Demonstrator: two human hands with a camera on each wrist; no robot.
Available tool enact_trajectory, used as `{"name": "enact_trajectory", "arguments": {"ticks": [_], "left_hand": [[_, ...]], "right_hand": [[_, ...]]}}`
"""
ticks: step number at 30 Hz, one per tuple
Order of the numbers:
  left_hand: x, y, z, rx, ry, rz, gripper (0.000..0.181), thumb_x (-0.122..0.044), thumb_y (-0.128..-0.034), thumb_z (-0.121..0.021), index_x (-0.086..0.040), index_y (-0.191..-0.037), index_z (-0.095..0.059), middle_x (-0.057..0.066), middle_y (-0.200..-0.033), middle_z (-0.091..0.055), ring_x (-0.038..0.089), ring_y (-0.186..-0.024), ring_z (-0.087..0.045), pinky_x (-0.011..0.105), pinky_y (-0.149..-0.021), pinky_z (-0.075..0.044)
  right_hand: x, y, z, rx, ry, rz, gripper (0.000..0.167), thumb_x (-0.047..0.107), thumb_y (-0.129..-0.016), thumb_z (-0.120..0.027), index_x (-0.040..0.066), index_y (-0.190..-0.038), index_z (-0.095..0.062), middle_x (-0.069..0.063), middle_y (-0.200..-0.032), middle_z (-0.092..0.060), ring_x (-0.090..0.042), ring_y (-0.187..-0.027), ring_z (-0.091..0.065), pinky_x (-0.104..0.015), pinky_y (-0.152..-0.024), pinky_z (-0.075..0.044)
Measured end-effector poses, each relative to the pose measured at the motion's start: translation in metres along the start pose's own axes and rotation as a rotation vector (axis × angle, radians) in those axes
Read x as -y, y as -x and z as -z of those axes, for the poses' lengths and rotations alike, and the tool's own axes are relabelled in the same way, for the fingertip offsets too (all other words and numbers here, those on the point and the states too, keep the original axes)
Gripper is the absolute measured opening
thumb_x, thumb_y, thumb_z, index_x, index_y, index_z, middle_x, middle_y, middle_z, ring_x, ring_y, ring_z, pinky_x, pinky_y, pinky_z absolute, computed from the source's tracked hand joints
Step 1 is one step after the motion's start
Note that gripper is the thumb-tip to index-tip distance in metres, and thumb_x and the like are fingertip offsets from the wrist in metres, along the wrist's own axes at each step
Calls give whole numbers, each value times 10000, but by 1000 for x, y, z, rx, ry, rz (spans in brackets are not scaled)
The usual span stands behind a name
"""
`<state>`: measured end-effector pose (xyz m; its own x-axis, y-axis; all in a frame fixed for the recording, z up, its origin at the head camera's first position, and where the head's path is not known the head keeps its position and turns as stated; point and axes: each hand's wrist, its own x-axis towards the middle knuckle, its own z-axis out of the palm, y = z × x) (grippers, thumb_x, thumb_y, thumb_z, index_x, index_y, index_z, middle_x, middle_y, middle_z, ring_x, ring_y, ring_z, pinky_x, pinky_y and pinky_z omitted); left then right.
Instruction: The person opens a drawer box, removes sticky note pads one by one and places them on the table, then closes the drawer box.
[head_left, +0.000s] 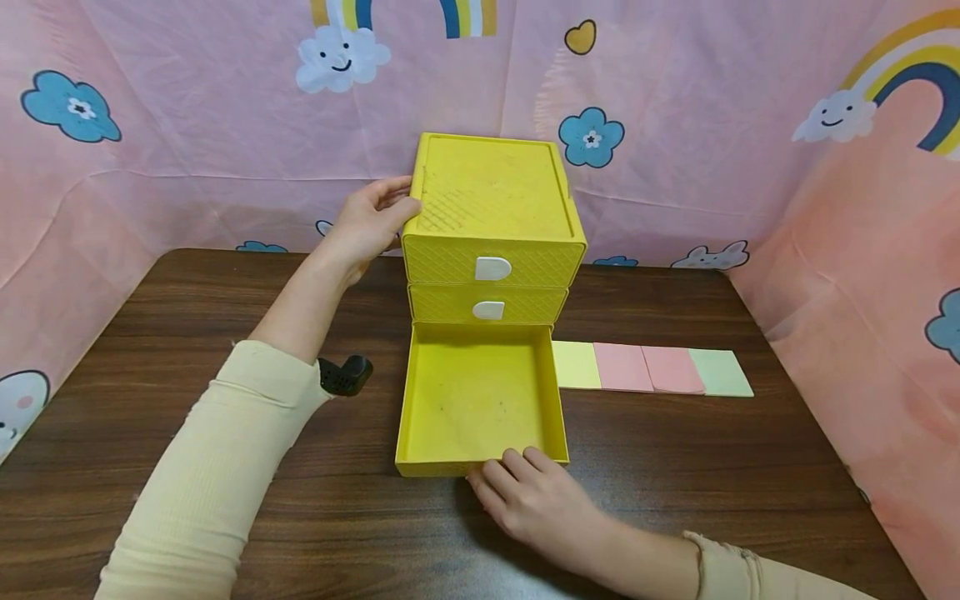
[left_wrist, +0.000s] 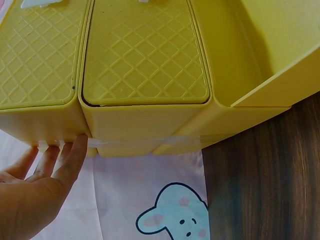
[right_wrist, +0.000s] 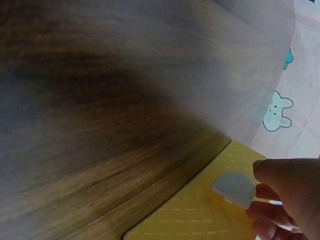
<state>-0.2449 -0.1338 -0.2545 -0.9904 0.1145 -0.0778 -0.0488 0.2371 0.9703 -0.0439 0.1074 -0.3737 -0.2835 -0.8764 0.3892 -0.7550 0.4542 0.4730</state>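
A yellow drawer unit (head_left: 495, 187) stands on the table, its two upper drawers closed, each with a white tab handle. The bottom drawer (head_left: 480, 392) is pulled out and holds nothing. My left hand (head_left: 371, 221) braces the unit's upper left side, thumb near the top edge; in the left wrist view its extended fingers touch the side wall. My right hand (head_left: 536, 504) holds the bottom drawer's front edge, fingers bent over the rim. In the right wrist view, thumb and fingers are close beside the white handle (right_wrist: 234, 189).
A row of sticky notes (head_left: 671, 369) in yellow, pink and green lies right of the drawer on the dark wooden table (head_left: 300, 517). Behind the unit and along both sides hangs a pink patterned cloth (head_left: 225, 117). A black strap piece (head_left: 345, 375) sits at the left wrist.
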Motion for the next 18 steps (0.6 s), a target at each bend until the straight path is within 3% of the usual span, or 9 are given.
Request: {"name": "enact_trajectory", "arguments": {"ticks": [7,18], "left_hand": [[0,0,0,4,6,0,549,-303,-929,-490,-214,-1441,-316,38,-1419,-367,169,-1192,-430,318,-917,-445],[1,-1,1,0,15,-8,550,-283,-925,-490,-194,-1440,-320,46,-1414,-371,172,-1198,-423,319,-921,-440]], "right_hand": [[2,-4,0,-28,12,-7,298,100,-917,-363,131,-940,-658,22,-843,-562,-135,-667,-490,-221,-562,-376],[4,-7,-4,-27,21,-12,260,48,-916,-337,123,-850,-577,23,-804,-515,-133,-622,-431,-216,-536,-329]]}}
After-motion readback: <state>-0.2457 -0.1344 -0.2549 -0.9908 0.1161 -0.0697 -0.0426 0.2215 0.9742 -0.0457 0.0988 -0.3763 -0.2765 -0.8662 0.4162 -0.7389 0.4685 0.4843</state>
